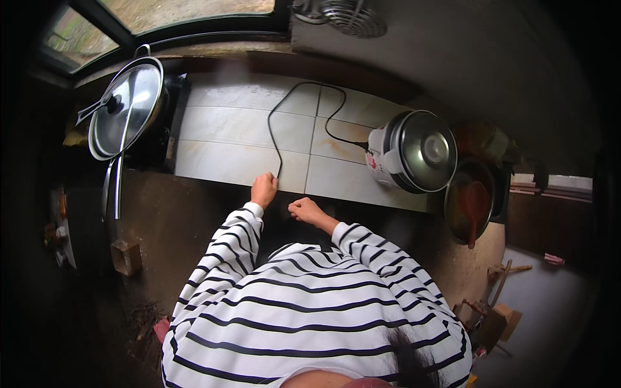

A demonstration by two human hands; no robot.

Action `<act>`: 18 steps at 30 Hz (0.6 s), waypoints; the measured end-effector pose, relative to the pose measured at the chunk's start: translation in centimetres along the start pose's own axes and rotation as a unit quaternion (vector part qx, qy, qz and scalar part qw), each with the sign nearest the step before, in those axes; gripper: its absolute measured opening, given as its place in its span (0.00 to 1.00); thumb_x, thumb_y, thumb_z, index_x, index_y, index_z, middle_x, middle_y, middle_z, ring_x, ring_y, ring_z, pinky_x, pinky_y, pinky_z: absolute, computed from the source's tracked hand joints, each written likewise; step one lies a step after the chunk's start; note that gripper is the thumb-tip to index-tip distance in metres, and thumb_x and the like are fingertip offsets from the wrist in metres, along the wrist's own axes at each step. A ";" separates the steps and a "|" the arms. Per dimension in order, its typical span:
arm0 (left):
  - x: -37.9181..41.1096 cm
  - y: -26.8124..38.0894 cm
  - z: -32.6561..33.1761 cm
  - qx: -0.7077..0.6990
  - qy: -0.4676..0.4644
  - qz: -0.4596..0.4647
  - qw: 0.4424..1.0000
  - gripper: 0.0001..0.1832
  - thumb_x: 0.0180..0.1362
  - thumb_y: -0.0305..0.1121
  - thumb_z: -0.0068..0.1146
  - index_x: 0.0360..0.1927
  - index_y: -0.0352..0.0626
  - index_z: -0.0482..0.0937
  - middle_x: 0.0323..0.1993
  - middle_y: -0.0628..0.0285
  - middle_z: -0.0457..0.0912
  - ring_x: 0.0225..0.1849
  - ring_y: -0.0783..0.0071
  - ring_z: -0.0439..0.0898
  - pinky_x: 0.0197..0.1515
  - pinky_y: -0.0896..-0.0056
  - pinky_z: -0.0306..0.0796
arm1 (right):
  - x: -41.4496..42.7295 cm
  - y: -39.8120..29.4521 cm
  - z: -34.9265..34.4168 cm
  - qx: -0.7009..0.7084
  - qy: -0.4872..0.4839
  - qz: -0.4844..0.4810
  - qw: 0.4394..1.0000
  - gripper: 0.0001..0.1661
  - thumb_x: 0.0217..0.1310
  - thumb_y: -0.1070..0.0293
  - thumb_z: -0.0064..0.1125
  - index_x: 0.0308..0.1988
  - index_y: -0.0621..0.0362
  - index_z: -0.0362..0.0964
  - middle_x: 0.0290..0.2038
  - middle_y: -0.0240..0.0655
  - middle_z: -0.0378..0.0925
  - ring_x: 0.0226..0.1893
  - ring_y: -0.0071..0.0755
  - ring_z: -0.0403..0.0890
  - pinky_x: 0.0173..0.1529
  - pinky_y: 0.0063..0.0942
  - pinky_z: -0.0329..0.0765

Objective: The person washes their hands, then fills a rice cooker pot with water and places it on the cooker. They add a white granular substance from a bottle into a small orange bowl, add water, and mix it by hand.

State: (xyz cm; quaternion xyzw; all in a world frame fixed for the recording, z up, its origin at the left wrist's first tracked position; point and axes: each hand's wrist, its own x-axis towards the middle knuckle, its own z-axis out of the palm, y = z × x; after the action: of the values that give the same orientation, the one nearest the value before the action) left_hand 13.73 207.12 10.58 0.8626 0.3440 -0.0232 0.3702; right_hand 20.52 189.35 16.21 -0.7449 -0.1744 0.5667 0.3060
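A black power cord [269,121] loops over the white tiled counter [228,123], running from the rice cooker [381,157] at the right down to my left hand [265,188]. That hand is closed around the cord at the counter's front edge. My right hand [305,210] is beside it, a little lower and in front of the edge, with its fingers curled; whether anything is inside them is hidden. A metal lid with a round knob [433,149] covers the cooker.
A wok with a glass lid [131,109] sits on a dark stove at the left, long utensils beside it. Right of the cooker lies a basin [456,213] with a red ladle [473,206]. A window [194,12] is behind the counter. A small box [126,257] stands lower left.
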 end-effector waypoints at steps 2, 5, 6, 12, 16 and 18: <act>-0.4 0.9 -0.7 -0.007 -0.014 0.016 1.000 0.12 0.59 0.38 0.57 0.32 0.38 0.79 0.31 0.45 0.82 0.37 0.43 0.80 0.39 0.48 0.73 | -3.1 2.1 -2.9 0.173 -0.031 0.006 0.984 0.23 0.66 0.57 0.55 0.49 0.65 0.76 0.42 0.41 0.82 0.39 0.32 0.84 0.45 0.28 0.81; -0.8 0.5 -1.0 -0.005 -0.026 0.020 0.999 0.11 0.58 0.37 0.58 0.35 0.38 0.78 0.31 0.47 0.82 0.36 0.46 0.81 0.38 0.51 0.73 | -10.7 2.2 -8.9 0.267 0.043 -0.042 0.962 0.20 0.69 0.60 0.54 0.50 0.67 0.74 0.41 0.43 0.81 0.37 0.30 0.84 0.42 0.23 0.82; -1.0 0.3 -0.8 -0.015 -0.020 0.023 0.999 0.11 0.58 0.36 0.59 0.36 0.38 0.77 0.30 0.48 0.82 0.36 0.47 0.81 0.38 0.51 0.73 | -12.9 2.9 -10.9 0.273 0.083 -0.058 0.957 0.20 0.69 0.61 0.54 0.51 0.67 0.74 0.42 0.43 0.81 0.36 0.31 0.84 0.40 0.23 0.82; -1.6 2.6 -1.5 -0.022 0.045 0.011 0.999 0.13 0.58 0.35 0.60 0.39 0.35 0.75 0.30 0.49 0.81 0.32 0.50 0.80 0.37 0.55 0.73 | -23.3 6.1 -19.9 0.342 0.406 -0.096 0.842 0.12 0.66 0.63 0.57 0.40 0.60 0.76 0.31 0.34 0.79 0.24 0.22 0.79 0.26 0.18 0.77; -0.3 8.3 -1.4 -0.164 -0.041 0.038 0.985 0.15 0.63 0.38 0.56 0.43 0.35 0.75 0.29 0.58 0.80 0.31 0.66 0.80 0.34 0.66 0.74 | -24.4 9.7 -25.7 0.389 0.537 -0.139 0.735 0.15 0.68 0.63 0.55 0.50 0.57 0.73 0.39 0.32 0.79 0.34 0.22 0.79 0.33 0.20 0.78; -0.3 14.7 -1.3 -0.280 -0.149 0.064 0.946 0.16 0.67 0.41 0.52 0.46 0.36 0.75 0.30 0.62 0.80 0.32 0.74 0.80 0.34 0.73 0.75 | -23.6 10.4 -28.9 0.390 0.556 -0.160 0.716 0.18 0.69 0.61 0.53 0.53 0.57 0.72 0.41 0.32 0.79 0.38 0.22 0.78 0.37 0.23 0.77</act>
State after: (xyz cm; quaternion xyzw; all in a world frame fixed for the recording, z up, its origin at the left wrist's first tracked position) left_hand 22.21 200.63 20.70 0.7311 0.2218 -0.0310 0.6444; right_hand 40.06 159.69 31.75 -0.7014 0.1468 0.0107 0.6974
